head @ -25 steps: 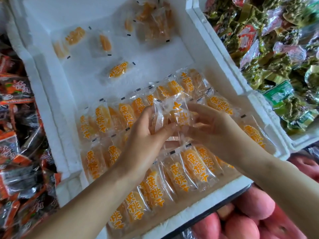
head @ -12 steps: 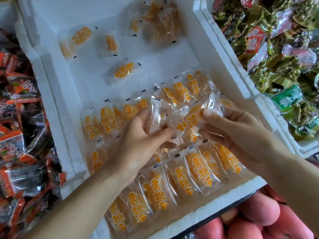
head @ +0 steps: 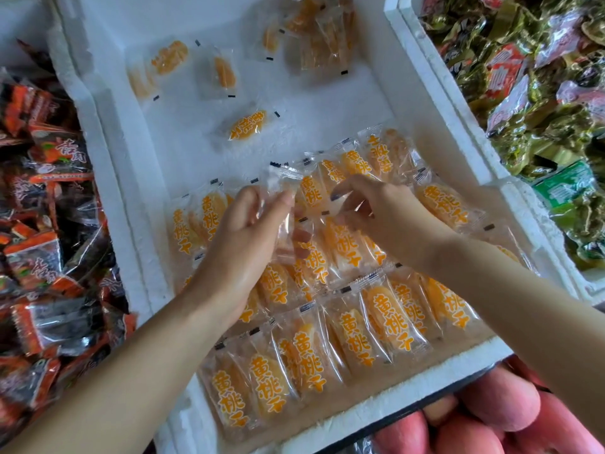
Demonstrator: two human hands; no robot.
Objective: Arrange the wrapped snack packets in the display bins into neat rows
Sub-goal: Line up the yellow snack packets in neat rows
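Beside the foam bin (head: pixel 311 103), red packets (head: pixel 49 250), green packets (head: pixel 540 126).

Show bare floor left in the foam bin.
Bare foam floor between the loose peach packet, the far pile and the right wall; a strip by the left wall. Near half crowded: peach packet rows, left hand, right hand.

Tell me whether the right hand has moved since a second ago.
Yes. The right hand has shifted up the foam bin, from the middle row to the far row of packets.
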